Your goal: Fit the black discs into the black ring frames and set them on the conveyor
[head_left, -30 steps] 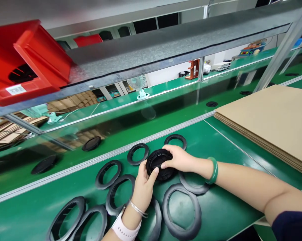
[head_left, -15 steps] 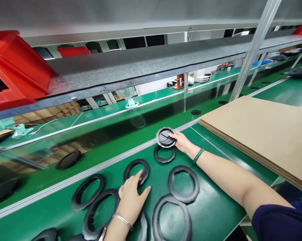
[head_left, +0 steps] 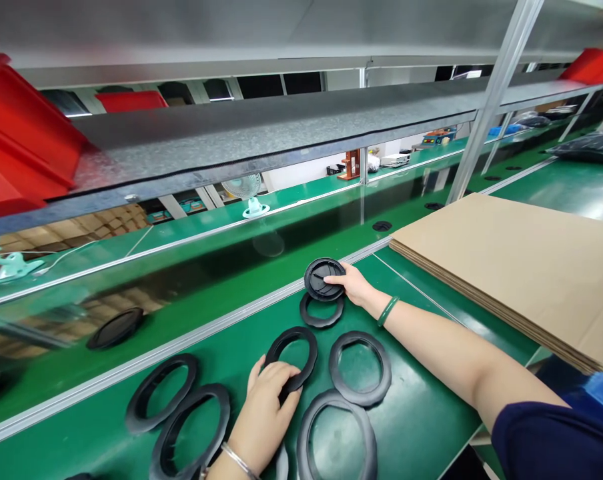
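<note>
Your right hand (head_left: 354,285) is stretched to the far edge of the green bench (head_left: 421,413), fingers closed on the black round cap (head_left: 324,278), tilted above a ring.

Your left hand (head_left: 266,410) lies on another black ring (head_left: 291,357), fingers curled over its near rim.

Judged step: cap placed out, next ring picked.

Next: release cap, lift ring w/ firm grip; rubber looks floppy.

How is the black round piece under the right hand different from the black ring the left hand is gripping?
The round piece under the right hand is a closed disc with ribs across its face; the ring in the left hand is open, with green table showing through. The disc lies at the metal rail, the ring nearer the person. Both are black and round.
</note>
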A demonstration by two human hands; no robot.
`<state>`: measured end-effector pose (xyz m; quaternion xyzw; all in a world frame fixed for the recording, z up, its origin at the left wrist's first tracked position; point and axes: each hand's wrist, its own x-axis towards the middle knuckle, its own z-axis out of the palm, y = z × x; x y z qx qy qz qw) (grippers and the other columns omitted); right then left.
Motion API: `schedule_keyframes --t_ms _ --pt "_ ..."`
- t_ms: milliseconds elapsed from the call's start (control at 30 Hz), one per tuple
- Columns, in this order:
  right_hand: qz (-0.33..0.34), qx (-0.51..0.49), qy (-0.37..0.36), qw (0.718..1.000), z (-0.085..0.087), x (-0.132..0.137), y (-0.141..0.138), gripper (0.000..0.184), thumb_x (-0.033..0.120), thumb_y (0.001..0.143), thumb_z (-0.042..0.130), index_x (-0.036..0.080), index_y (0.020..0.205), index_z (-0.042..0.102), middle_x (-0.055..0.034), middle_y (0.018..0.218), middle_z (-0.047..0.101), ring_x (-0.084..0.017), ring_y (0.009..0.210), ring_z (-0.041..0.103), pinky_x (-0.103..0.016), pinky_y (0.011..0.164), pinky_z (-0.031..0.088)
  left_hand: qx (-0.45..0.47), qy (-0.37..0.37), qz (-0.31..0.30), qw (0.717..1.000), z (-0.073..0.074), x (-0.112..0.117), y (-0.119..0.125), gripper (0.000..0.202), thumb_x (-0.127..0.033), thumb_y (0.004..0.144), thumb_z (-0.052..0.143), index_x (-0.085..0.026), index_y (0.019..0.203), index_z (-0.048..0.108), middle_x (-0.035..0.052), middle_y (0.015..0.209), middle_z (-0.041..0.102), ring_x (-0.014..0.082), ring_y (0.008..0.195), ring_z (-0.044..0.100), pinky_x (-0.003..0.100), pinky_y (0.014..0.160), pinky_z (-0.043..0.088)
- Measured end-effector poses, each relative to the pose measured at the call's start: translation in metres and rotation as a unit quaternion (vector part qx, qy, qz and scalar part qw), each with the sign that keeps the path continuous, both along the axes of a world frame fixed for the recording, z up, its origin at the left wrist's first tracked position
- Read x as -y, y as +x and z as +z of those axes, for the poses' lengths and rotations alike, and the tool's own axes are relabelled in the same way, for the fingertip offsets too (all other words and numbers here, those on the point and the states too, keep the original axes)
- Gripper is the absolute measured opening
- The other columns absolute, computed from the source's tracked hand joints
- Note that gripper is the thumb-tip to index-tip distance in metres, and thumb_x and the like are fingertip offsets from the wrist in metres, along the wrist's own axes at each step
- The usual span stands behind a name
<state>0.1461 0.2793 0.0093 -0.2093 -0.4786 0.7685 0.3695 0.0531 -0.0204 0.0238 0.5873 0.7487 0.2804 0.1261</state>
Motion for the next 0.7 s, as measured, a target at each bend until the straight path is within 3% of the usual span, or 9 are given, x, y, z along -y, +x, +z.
schedule_keyframes --t_ms 133,200,267,333,500,567,700 --pt "-0.023 0.028 0.017 0.999 0.002 0.003 0.001 0.064 0.023 0.046 0.092 0.013 0.103 0.064 -0.0093 0.106 0.069 -0.028 0.101 0.065 -0.04 0.093 0.053 0.044 0.014 0.017 0.999 -0.001 0.001 0.0 0.021 -0.041 0.09 0.055 -0.026 0.099 0.065 0.0054 0.105 0.068 0.0285 0.104 0.061 0.06 0.12 0.007" --pt "-0.036 0.046 0.026 0.998 0.003 0.003 0.0 0.065 0.024 0.046 0.09 0.013 0.104 0.063 -0.0093 0.106 0.068 -0.028 0.1 0.065 -0.04 0.09 0.054 0.122 0.029 0.061 0.99 -0.002 0.002 -0.001 0.033 -0.049 0.091 0.053 -0.025 0.111 0.063 0.0075 0.109 0.067 0.0312 0.109 0.059 0.061 0.118 0.015" --pt "-0.062 0.07 0.039 0.995 0.007 -0.002 -0.004 0.064 0.023 0.048 0.088 0.014 0.105 0.061 -0.0092 0.106 0.068 -0.028 0.099 0.064 -0.04 0.089 0.054 0.233 0.052 0.107 0.965 -0.002 0.003 -0.004 0.047 -0.057 0.091 0.051 -0.022 0.121 0.056 0.0098 0.105 0.067 0.0332 0.111 0.059 0.061 0.113 0.029" --pt "-0.098 0.102 0.057 0.988 0.015 -0.012 -0.014 0.059 0.022 0.054 0.083 0.014 0.107 0.059 -0.0102 0.108 0.067 -0.027 0.098 0.064 -0.04 0.088 0.054 0.316 0.082 0.136 0.935 -0.002 0.003 -0.007 0.054 -0.062 0.09 0.052 -0.02 0.122 0.053 0.01 0.102 0.068 0.033 0.111 0.059 0.057 0.11 0.036" --pt "-0.178 0.16 0.161 0.958 0.042 -0.038 -0.055 0.045 0.023 0.075 0.068 0.015 0.117 0.055 -0.0121 0.122 0.06 -0.025 0.111 0.057 -0.041 0.101 0.044 0.373 0.142 0.179 0.899 -0.003 0.005 -0.014 0.048 -0.062 0.088 0.058 -0.021 0.112 0.061 0.0079 0.119 0.065 0.0316 0.127 0.05 0.048 0.119 0.025" --pt "-0.157 0.166 0.232 0.946 0.047 -0.038 -0.066 0.038 0.022 0.076 0.072 0.018 0.113 0.061 -0.0076 0.122 0.061 -0.022 0.116 0.054 -0.038 0.108 0.037 0.396 0.144 0.197 0.885 -0.004 0.005 -0.014 0.048 -0.062 0.087 0.058 -0.021 0.111 0.063 0.007 0.122 0.065 0.0319 0.128 0.048 0.047 0.119 0.028" --pt "-0.056 0.191 0.338 0.92 0.048 -0.03 -0.064 0.019 0.023 0.076 0.084 0.016 0.086 0.069 -0.0043 0.103 0.068 -0.023 0.114 0.056 -0.041 0.114 0.03 0.455 0.139 0.195 0.858 -0.003 0.001 -0.012 0.051 -0.064 0.087 0.055 -0.02 0.11 0.066 0.0083 0.121 0.065 0.0313 0.118 0.058 0.041 0.105 0.048"
